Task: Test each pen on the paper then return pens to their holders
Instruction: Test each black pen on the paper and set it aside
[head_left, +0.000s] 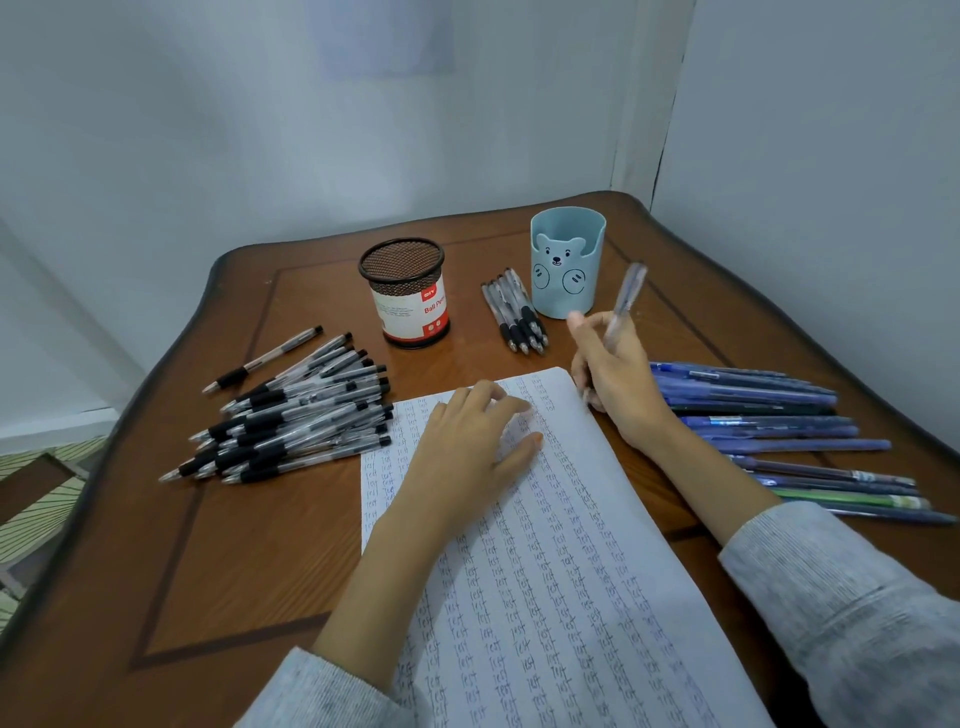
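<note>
The paper (571, 571), filled with rows of "test", is held flat on the bench (234, 545) by the left hand (467, 447), fingers relaxed. At its far corner a blue pen (626, 296) is gripped in the right hand (618, 374), fingers curled. Black pens (296, 415) are heaped left, blue pens (769, 415) right. Beyond, a mesh holder (408, 291) and a bear holder (566, 260) are stood upright.

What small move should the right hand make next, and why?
Probably write a short test mark at the far corner of the paper: the right hand grips a blue pen just there, and the left hand presses the sheet flat.
</note>
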